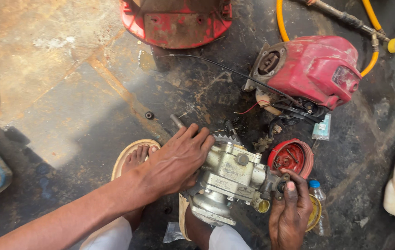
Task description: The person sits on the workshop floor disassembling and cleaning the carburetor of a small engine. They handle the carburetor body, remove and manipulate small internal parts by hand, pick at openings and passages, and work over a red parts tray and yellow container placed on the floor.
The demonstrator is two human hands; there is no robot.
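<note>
A grey metal pump body [229, 178] is held over the oily concrete floor [68, 92], near its lower edge, above the person's sandalled feet. The left hand [179, 162] is laid flat on the pump's left side, fingers spread and wrapped over the casting. The right hand [291, 214] is closed on the pump's right end, thumb pressed beside a dark port. A red round cover [291, 157] is seen just beyond the right hand, a plastic bottle [317, 199] beside it. A red engine [311, 71] is placed toward the upper right corner, a yellow hose [280, 21] curving behind it.
</note>
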